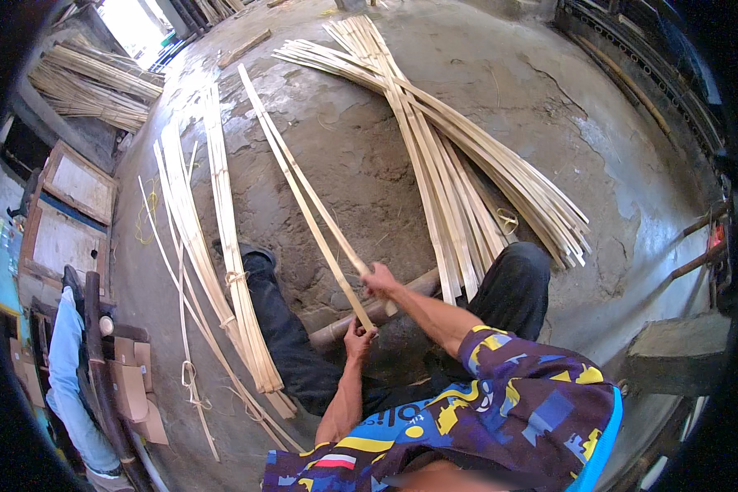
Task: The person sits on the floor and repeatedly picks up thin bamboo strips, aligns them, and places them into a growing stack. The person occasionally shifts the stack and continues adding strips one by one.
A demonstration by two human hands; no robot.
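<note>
Two long pale bamboo strips run away from me over the floor, close together at their far ends and spread apart near my hands. My left hand is closed on the near end of the left strip. Higher up and to the right, my right hand grips the other strip, whose short end sticks out below the fist. A thick bamboo pole lies crosswise between my legs, under the strips. Whether the two strips are joined at the far end, I cannot tell.
Tied bundles of strips lie left of my leg, with loose strips beside them. Two large bundles cross at the right. Farther left are cardboard, a light-blue trouser leg and piled strips.
</note>
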